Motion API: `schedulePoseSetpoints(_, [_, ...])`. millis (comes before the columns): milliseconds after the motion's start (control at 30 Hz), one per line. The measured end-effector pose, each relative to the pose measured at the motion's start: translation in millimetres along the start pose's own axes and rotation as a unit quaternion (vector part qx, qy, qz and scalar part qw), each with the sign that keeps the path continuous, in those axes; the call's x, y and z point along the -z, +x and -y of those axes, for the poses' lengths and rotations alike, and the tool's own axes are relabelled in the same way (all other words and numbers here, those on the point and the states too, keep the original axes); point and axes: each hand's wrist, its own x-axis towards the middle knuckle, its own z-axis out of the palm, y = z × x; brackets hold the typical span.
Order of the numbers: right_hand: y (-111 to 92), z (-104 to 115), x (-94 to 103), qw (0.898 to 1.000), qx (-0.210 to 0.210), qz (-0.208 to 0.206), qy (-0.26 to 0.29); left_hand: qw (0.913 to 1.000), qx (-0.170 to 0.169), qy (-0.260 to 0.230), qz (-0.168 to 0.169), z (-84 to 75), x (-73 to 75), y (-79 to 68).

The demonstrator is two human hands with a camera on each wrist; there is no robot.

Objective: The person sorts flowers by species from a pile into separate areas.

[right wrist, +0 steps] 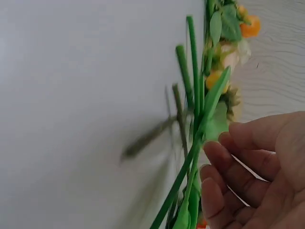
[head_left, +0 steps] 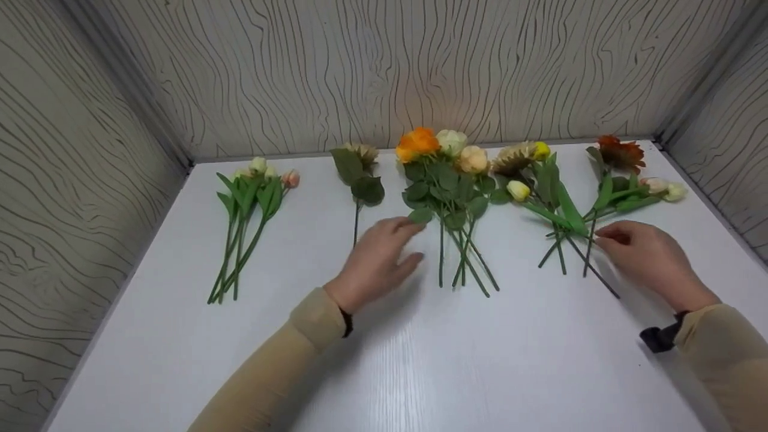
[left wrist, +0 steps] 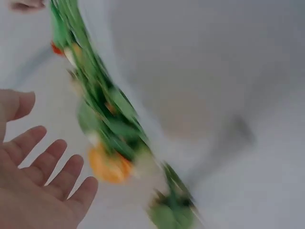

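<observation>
Left hand (head_left: 378, 259) has a wide, unloaded grip near the middle flowers (head_left: 444, 180); right hand (head_left: 651, 259) has a narrow grip at the crossed stems (head_left: 600, 278) on the tabletop (head_left: 510, 360), pinch unclear; parting these gently should keep leaves (head_left: 570, 207) from snagging.

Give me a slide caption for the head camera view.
Flowers lie across a white table, left hand by the middle bunch, right hand at stems farther right.

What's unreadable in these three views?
- Head: stem end of the lone flower, hidden behind the left hand.
- Left wrist: petals of the orange bloom, blurred; most of the right hand, cut off by the top edge.
- Right wrist: red bloom, cut off by the bottom edge.
</observation>
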Motion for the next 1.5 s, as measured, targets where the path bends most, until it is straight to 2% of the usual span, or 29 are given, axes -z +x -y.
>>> schedulePoseSetpoints(100, [-5.8, -17.9, 8.2, 0.999, 0.006, -0.004, -0.042, 0.9966, -0.075, 0.025, 0.024, -32.9, -17.2, 5.1])
schedulePoseSetpoints(200, [-9.1, -29.3, 12.4, 0.998, 0.007, 0.001, -0.069, 0.9902, -0.123, 0.052, 0.043, -61.7, -29.8, 10.2])
schedulePoseSetpoints(300, [-10.8, -36.7, 14.3, 0.997, -0.002, 0.018, -0.079, 0.9849, -0.146, 0.071, 0.06, -84.0, -40.0, 15.1])
schedulePoseSetpoints(433, [-12.0, -40.2, 13.8, 0.996, -0.002, 0.027, -0.083, 0.9829, -0.146, 0.079, 0.079, -100.6, -51.5, 21.4])
schedulePoseSetpoints(633, [-12.3, -34.1, 9.4, 0.996, 0.011, 0.017, -0.082, 0.986, -0.135, 0.045, 0.087, -103.3, -59.4, 23.4])
schedulePoseSetpoints(767, [-13.6, -28.1, 11.0, 0.997, 0.009, 0.004, -0.074, 0.9888, -0.129, 0.018, 0.073, -98.9, -58.3, 23.8])
schedulePoseSetpoints(867, [-14.2, -19.5, 13.4, 0.998, 0.012, -0.017, -0.066, 0.992, -0.112, -0.01, 0.059, -93.4, -53.1, 24.5])
schedulePoseSetpoints(967, [-14.7, -2.6, 12.6, 0.998, 0.025, -0.027, -0.046, 0.9939, -0.075, -0.072, 0.038, -86.5, -44.7, 25.3])
schedulePoseSetpoints(1033, [-14.7, 13.7, 9.3, 0.999, 0.028, -0.011, -0.015, 0.99, -0.037, -0.134, 0.02, -80.6, -38.7, 25.9])
schedulePoseSetpoints(1067, [-14.7, 23.2, 5.9, 1.0, 0.031, -0.003, 0.002, 0.9842, -0.014, -0.176, 0.013, -77.4, -35.9, 26.2])
schedulePoseSetpoints(1133, [-14.9, 43.6, -2.6, 0.998, 0.035, 0.017, 0.046, 0.9627, 0.036, -0.268, -0.002, -70.7, -31.2, 27.1])
schedulePoseSetpoints(1200, [-15.7, 65.2, -13.1, 0.994, 0.04, 0.037, 0.099, 0.9324, 0.077, -0.353, -0.015, -63.7, -27.9, 28.9])
schedulePoseSetpoints(1267, [-17.1, 85.8, -25.7, 0.985, 0.06, 0.05, 0.154, 0.8985, 0.112, -0.424, -0.026, -56.9, -25.6, 30.8])
schedulePoseSetpoints(1367, [-18.7, 112.7, -43.7, 0.967, 0.081, 0.08, 0.228, 0.856, 0.148, -0.494, -0.044, -48.9, -24.2, 33.6])
schedulePoseSetpoints(1433, [-18.9, 126.4, -54.7, 0.957, 0.094, 0.093, 0.258, 0.8317, 0.159, -0.528, -0.065, -45.5, -23.9, 35.8])
schedulePoseSetpoints(1500, [-19.2, 136.5, -63.6, 0.953, 0.097, 0.098, 0.271, 0.8102, 0.16, -0.557, -0.088, -44.3, -23.8, 37.6])
